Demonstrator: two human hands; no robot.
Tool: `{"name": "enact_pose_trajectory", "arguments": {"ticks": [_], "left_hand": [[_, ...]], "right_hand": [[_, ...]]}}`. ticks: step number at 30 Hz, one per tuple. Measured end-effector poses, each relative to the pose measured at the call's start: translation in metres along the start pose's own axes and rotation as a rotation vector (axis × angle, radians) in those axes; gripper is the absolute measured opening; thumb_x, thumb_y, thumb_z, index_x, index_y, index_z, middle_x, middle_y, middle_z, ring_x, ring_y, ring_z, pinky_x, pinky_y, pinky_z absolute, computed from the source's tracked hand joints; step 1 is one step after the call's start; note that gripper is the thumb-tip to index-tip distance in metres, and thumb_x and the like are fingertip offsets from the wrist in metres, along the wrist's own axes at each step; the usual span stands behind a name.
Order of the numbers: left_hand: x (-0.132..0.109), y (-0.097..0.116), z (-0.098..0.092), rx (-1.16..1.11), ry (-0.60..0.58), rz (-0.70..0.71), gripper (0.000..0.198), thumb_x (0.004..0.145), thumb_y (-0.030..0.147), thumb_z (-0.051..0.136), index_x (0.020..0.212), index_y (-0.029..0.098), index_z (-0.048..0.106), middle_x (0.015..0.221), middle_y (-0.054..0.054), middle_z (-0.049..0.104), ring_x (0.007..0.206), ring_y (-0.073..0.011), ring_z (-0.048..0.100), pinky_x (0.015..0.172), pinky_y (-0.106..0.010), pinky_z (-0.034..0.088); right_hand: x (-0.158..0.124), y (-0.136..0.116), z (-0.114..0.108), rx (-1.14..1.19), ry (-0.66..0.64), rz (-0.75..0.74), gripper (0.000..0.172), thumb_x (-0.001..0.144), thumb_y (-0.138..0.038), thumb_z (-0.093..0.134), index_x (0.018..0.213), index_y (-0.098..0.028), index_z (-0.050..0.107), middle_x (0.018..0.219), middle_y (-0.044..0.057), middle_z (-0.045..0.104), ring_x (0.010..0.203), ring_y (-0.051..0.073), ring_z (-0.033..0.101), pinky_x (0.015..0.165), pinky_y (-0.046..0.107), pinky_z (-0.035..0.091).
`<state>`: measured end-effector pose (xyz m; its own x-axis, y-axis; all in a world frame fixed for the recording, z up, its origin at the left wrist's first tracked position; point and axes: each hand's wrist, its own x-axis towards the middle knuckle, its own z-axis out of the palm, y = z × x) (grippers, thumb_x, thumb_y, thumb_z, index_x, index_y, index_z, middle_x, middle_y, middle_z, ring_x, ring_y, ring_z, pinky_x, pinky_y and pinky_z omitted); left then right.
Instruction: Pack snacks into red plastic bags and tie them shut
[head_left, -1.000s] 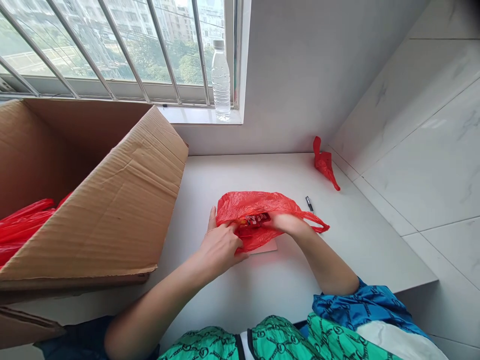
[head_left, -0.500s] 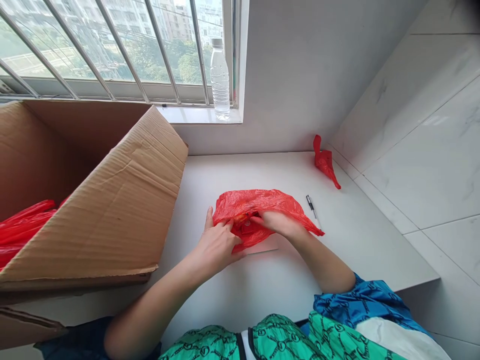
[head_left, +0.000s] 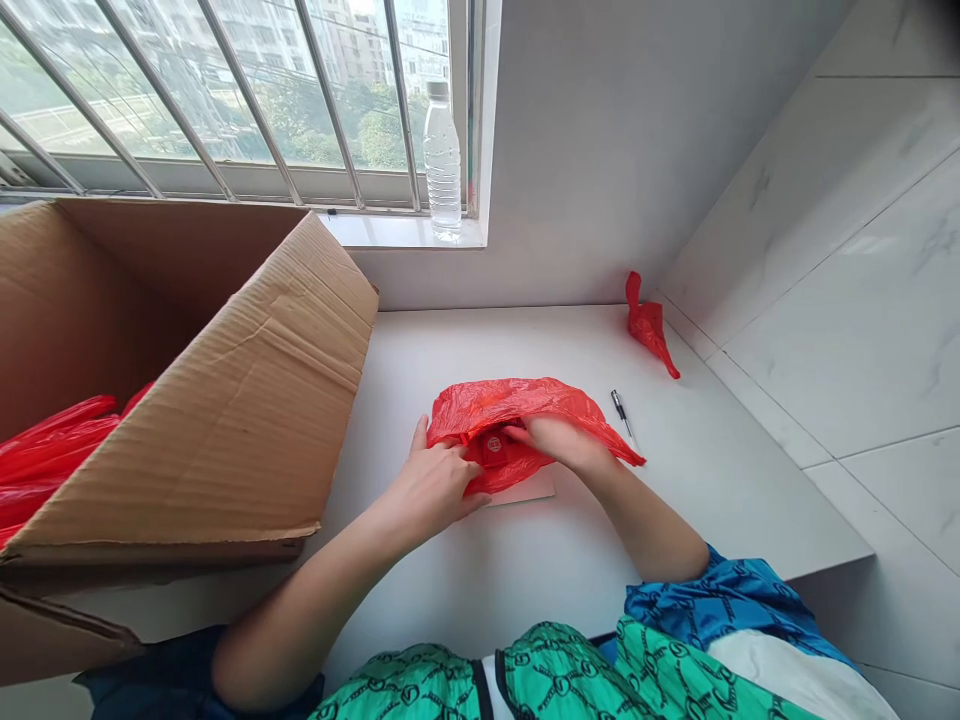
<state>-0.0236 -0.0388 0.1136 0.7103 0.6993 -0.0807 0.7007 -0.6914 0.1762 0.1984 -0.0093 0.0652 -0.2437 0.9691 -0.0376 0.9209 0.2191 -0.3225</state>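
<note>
A red plastic bag (head_left: 517,397) lies on the white table with its mouth toward me. At its left edge, my left hand (head_left: 439,482) grips the plastic, fingers bent over the rim. My right hand (head_left: 551,435) reaches into the bag's mouth from the right. Only a fingertip or two of it show, and the rest of its fingers are covered by the bag. Between the hands, inside the opening, a dark red item with a pale round mark (head_left: 494,444) is partly visible; I cannot make out its kind. A flat pale sheet (head_left: 525,490) sticks out under the bag.
A pen (head_left: 621,413) lies right of the bag. Farther back is a small crumpled red bag (head_left: 649,325) by the tiled wall. On the left stands a large open cardboard box (head_left: 247,400) holding red plastic bags (head_left: 56,450). A water bottle (head_left: 443,165) stands on the windowsill.
The round-marked item inside the bag shows more clearly, and the orange patch beside it is mostly hidden now. Both hands stay in nearly the same place.
</note>
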Motion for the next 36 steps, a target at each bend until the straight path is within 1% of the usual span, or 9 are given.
{"name": "enact_pose_trajectory", "arguments": {"ticks": [6, 11, 15, 19, 22, 27, 32, 34, 36], "left_hand": [[-0.003, 0.003, -0.01, 0.0, 0.015, -0.042, 0.018, 0.084, 0.037, 0.069, 0.074, 0.021, 0.071, 0.077, -0.004, 0.068, 0.084, -0.026, 0.066, 0.112, -0.067, 0.018], [0.0, 0.01, -0.009, 0.005, -0.022, -0.029, 0.02, 0.086, 0.039, 0.064, 0.079, 0.022, 0.072, 0.071, -0.003, 0.068, 0.08, -0.026, 0.068, 0.113, -0.065, 0.017], [0.003, 0.003, -0.001, 0.029, -0.065, -0.108, 0.028, 0.088, 0.041, 0.062, 0.107, 0.022, 0.071, 0.092, -0.009, 0.074, 0.09, -0.0294, 0.07, 0.113, -0.065, 0.018], [0.001, -0.015, 0.003, 0.018, 0.018, -0.176, 0.047, 0.088, 0.041, 0.064, 0.13, 0.021, 0.06, 0.109, -0.013, 0.072, 0.103, -0.0314, 0.068, 0.115, -0.064, 0.017], [0.0, -0.021, 0.002, -0.028, 0.095, -0.139, 0.046, 0.092, 0.042, 0.058, 0.134, 0.022, 0.057, 0.108, -0.011, 0.073, 0.106, -0.0292, 0.067, 0.117, -0.063, 0.014], [0.005, -0.014, -0.001, -0.292, 0.255, -0.038, 0.029, 0.096, 0.044, 0.051, 0.109, 0.027, 0.07, 0.109, -0.004, 0.075, 0.103, -0.0234, 0.067, 0.117, -0.052, 0.026], [0.009, -0.013, -0.004, -0.618, 0.31, -0.058, 0.033, 0.096, 0.046, 0.05, 0.095, 0.023, 0.073, 0.101, -0.003, 0.076, 0.094, -0.0207, 0.067, 0.098, -0.036, 0.047], [0.01, -0.014, -0.004, -0.658, 0.308, -0.069, 0.036, 0.097, 0.049, 0.048, 0.095, 0.022, 0.072, 0.101, -0.003, 0.076, 0.093, -0.02, 0.066, 0.104, -0.037, 0.044], [0.009, -0.014, -0.004, -0.591, 0.343, -0.086, 0.034, 0.098, 0.046, 0.047, 0.099, 0.023, 0.071, 0.102, -0.003, 0.076, 0.093, -0.0193, 0.066, 0.115, -0.044, 0.032]], "right_hand": [[-0.021, -0.015, -0.013, -0.061, -0.042, -0.066, 0.018, 0.098, -0.023, 0.047, 0.094, -0.019, 0.065, 0.09, 0.006, 0.071, 0.08, 0.02, 0.067, 0.065, 0.027, 0.044], [-0.018, -0.037, 0.008, -0.013, -0.049, 0.069, 0.027, 0.094, -0.042, 0.057, 0.09, -0.017, 0.066, 0.088, 0.012, 0.072, 0.084, 0.028, 0.068, 0.069, 0.032, 0.046], [-0.017, -0.04, 0.017, 0.184, -0.062, 0.127, 0.016, 0.086, -0.033, 0.065, 0.094, -0.019, 0.065, 0.092, 0.01, 0.072, 0.088, 0.027, 0.068, 0.072, 0.031, 0.048], [-0.031, -0.028, 0.004, 0.347, -0.07, 0.075, 0.013, 0.087, -0.019, 0.053, 0.097, -0.02, 0.061, 0.096, 0.004, 0.071, 0.088, 0.02, 0.069, 0.071, 0.027, 0.051], [-0.042, -0.018, -0.008, 0.542, -0.057, 0.059, 0.013, 0.092, -0.026, 0.05, 0.101, -0.021, 0.059, 0.101, 0.003, 0.072, 0.092, 0.018, 0.069, 0.075, 0.028, 0.053], [-0.05, -0.013, -0.017, 1.028, 0.028, -0.051, 0.018, 0.088, -0.039, 0.065, 0.092, -0.022, 0.061, 0.098, 0.003, 0.074, 0.094, 0.02, 0.07, 0.086, 0.035, 0.053], [-0.049, -0.012, -0.011, 1.256, 0.026, -0.018, 0.025, 0.087, -0.044, 0.068, 0.089, -0.022, 0.059, 0.094, 0.003, 0.074, 0.087, 0.019, 0.071, 0.089, 0.036, 0.053], [-0.047, -0.012, -0.008, 1.277, 0.015, 0.003, 0.025, 0.087, -0.044, 0.068, 0.089, -0.022, 0.057, 0.094, 0.002, 0.074, 0.087, 0.019, 0.072, 0.09, 0.036, 0.053], [-0.046, -0.014, -0.006, 1.225, 0.041, 0.051, 0.022, 0.09, -0.043, 0.062, 0.094, -0.022, 0.057, 0.1, 0.004, 0.074, 0.093, 0.02, 0.072, 0.093, 0.036, 0.053]]}}
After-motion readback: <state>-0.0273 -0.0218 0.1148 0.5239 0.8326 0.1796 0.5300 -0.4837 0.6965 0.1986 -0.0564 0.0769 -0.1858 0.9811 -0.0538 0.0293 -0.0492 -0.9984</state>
